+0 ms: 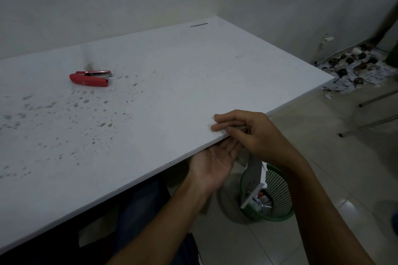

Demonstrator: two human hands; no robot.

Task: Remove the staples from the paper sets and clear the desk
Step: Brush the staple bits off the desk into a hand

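Two hands at the desk's near edge

You held your left hand (212, 162) palm-up and flat just under the edge of the smooth white desk (163, 84), fingers relaxed, a tiny thin sliver lying on the palm. Your right hand (243, 130) rested on the edge above it, fingers straight and pressed together; whether they held anything could not be told. A glossy red stapler (90, 78) lay far off on the speckled surface. Below stood a green mesh bin (269, 196) holding white paper sheets (254, 178).
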